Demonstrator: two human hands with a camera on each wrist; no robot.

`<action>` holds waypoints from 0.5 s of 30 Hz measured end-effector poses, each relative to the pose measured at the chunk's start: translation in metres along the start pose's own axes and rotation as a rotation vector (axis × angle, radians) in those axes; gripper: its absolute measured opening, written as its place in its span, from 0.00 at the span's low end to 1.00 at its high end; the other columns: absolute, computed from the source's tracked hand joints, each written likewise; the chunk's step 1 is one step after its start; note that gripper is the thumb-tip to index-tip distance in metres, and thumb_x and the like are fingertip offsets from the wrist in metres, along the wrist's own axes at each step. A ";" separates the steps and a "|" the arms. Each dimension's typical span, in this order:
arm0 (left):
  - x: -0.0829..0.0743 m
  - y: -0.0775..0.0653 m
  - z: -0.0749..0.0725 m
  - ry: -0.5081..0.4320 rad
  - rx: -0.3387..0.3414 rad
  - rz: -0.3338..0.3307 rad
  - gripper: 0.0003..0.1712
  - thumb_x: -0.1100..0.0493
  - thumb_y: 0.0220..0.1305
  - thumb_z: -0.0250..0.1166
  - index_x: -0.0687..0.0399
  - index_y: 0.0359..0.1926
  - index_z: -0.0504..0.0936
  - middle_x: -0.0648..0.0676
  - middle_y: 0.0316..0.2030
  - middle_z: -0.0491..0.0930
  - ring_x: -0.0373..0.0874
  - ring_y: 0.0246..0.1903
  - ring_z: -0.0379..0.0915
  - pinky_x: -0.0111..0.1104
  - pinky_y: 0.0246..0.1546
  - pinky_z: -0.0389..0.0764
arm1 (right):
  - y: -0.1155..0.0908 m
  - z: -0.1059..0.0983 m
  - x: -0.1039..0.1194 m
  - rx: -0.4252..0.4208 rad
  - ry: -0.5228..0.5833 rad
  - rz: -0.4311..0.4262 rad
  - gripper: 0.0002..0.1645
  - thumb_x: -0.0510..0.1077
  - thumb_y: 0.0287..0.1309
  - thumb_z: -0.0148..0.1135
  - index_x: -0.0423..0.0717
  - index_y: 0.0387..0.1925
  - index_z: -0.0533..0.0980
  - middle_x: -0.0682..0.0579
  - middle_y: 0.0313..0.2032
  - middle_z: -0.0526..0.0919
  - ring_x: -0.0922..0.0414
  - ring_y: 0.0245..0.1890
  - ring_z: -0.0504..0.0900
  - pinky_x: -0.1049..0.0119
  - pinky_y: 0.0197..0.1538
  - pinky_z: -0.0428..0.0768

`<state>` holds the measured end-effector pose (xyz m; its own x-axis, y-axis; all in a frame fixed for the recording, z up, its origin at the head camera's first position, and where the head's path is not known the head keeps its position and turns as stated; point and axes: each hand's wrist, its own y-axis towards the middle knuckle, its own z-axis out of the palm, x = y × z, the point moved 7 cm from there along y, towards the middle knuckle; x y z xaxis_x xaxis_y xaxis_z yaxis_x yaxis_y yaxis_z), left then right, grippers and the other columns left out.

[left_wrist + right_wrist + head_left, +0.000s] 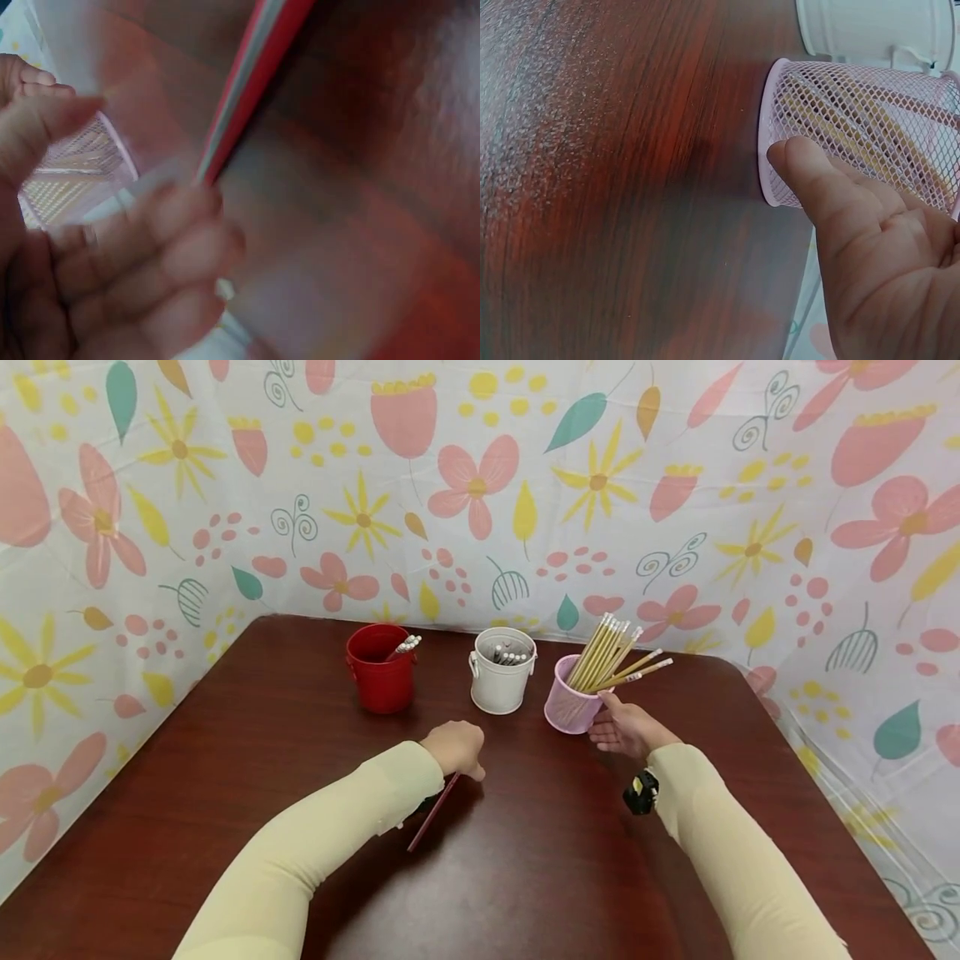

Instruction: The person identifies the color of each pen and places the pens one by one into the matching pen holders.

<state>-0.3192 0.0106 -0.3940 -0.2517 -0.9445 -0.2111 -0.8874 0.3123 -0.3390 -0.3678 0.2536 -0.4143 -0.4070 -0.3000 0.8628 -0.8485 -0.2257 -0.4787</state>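
Note:
My left hand [456,748] hovers low over the table in front of the white pail. In the left wrist view the left hand [127,277] shows its palm, thumb apart from loosely bent fingers. A slim red pencil [433,814] slants from beneath that hand toward the lower left; in the left wrist view the red pencil [244,94] meets the index fingertip, its end hidden behind. My right hand [626,727] lies against the right side of the pink mesh cup [570,706], thumb at the rim, fingers extended beside the mesh. Several yellow pencils [600,652] lean in the cup.
Left of the pink cup stands the white pail [498,689] with several pencils, white ends up. A red pail [382,681] farther left also holds white-ended pencils. All three sit near the back edge of the dark wooden table [495,877], before a flowered curtain [480,552].

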 end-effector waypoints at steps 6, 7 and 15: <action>0.013 0.007 0.006 -0.069 0.061 -0.021 0.17 0.55 0.54 0.71 0.54 0.17 0.74 0.51 0.12 0.72 0.40 0.11 0.66 0.30 0.17 0.70 | 0.002 -0.002 -0.002 -0.003 0.023 0.000 0.46 0.61 0.72 0.24 0.18 0.64 0.49 0.41 0.43 0.75 0.59 0.35 0.78 0.67 0.41 0.79; 0.016 0.008 0.005 -0.064 0.050 -0.031 0.16 0.55 0.55 0.71 0.54 0.18 0.75 0.51 0.14 0.73 0.41 0.11 0.68 0.30 0.17 0.71 | 0.002 -0.002 -0.002 0.001 0.022 0.000 0.46 0.61 0.72 0.24 0.18 0.64 0.49 0.41 0.43 0.75 0.59 0.36 0.78 0.66 0.41 0.79; 0.035 0.009 0.000 0.004 -0.028 -0.051 0.09 0.55 0.53 0.72 0.55 0.27 0.82 0.50 0.24 0.77 0.44 0.24 0.70 0.35 0.25 0.75 | 0.001 0.001 -0.001 -0.007 0.019 -0.012 0.47 0.61 0.72 0.23 0.17 0.65 0.48 0.34 0.50 0.72 0.58 0.38 0.78 0.67 0.42 0.79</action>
<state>-0.3360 -0.0200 -0.4044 -0.2070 -0.9597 -0.1903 -0.9096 0.2604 -0.3238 -0.3678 0.2525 -0.4155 -0.4031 -0.2799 0.8713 -0.8557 -0.2224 -0.4673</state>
